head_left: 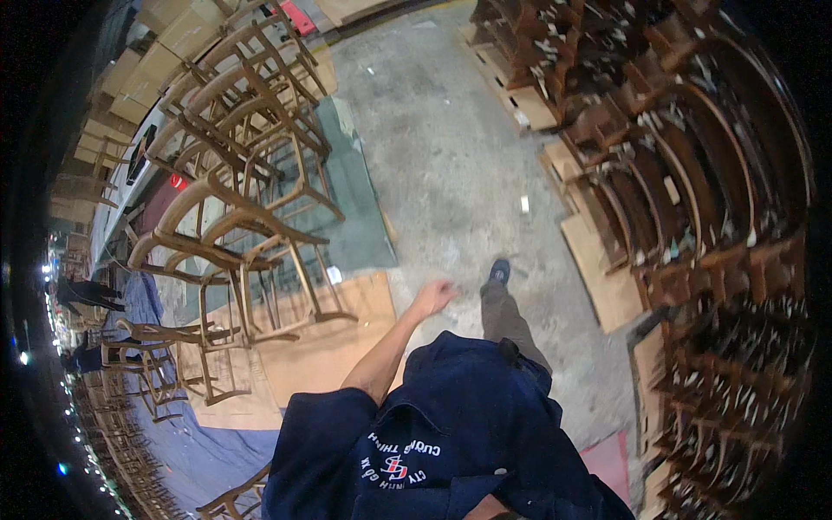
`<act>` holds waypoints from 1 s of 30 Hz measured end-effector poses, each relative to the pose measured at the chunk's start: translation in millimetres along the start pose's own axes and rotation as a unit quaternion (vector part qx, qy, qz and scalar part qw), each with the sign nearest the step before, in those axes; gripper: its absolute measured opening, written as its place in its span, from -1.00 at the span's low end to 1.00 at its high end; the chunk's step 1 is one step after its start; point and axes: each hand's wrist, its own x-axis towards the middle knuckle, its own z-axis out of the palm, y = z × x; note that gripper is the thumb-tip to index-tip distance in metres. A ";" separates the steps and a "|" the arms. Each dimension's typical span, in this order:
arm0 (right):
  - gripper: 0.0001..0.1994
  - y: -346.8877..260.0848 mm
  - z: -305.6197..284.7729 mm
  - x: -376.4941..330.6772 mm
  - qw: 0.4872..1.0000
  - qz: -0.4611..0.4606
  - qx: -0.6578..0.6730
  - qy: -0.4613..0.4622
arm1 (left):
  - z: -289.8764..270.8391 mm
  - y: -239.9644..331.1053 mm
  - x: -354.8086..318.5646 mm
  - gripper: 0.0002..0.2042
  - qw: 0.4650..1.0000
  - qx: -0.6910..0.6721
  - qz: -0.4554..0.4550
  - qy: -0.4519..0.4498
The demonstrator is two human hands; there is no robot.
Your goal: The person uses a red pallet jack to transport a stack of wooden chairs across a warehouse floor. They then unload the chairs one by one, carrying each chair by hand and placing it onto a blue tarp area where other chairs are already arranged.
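Observation:
My left hand (436, 296) hangs in front of me over the concrete floor (433, 156), its fingers loosely bent and a little apart. Nothing shows in it. Its bare forearm comes out of a short dark blue sleeve. To the left of it, the closest thing is a wooden chair frame (299, 234) without a seat, standing apart from the hand on a cardboard sheet (321, 338). My right hand is out of sight. One shoe (500, 271) of mine is set forward on the floor.
More wooden chair frames (260, 113) stand on a green mat (355, 234) at the left. Cardboard boxes (186, 35) are piled behind them. Stacks of dark brown curved wooden parts (693, 191) on boards (598, 277) line the right. Other people (91, 295) are far left.

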 end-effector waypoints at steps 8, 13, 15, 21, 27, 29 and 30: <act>-0.62 -297.6 -264.6 253.5 0.977 -0.102 -0.188 0.011 | -12.9 -111.1 -7.2 -0.52 0.955 0.279 -0.081 -0.050; -0.45 -606.3 -410.3 366.7 0.944 -0.266 -0.163 0.110 | 4.0 -114.8 42.7 -0.70 0.830 -0.360 -0.409 0.115; -0.43 -714.8 -431.6 384.7 0.942 -0.290 -0.119 0.121 | 22.1 -110.4 86.4 -0.73 0.964 -0.061 -0.249 0.077; -0.46 -929.0 -429.9 427.0 0.944 -0.290 -0.137 0.073 | -70.5 -125.3 307.7 -0.64 0.922 -0.294 -0.249 -0.026; -0.42 -952.6 -383.3 503.8 0.960 -0.185 -0.207 -0.019 | -417.1 -98.4 579.0 -0.49 0.969 -0.018 -0.238 0.063; -0.52 -947.7 -373.5 525.8 0.976 -0.165 -0.138 -0.027 | -545.0 -60.2 651.8 -0.57 0.968 -0.035 -0.184 0.167; -0.53 -950.7 -369.3 537.4 0.981 -0.131 -0.139 -0.035 | -602.2 -36.5 687.1 -0.54 0.958 -0.026 -0.198 0.208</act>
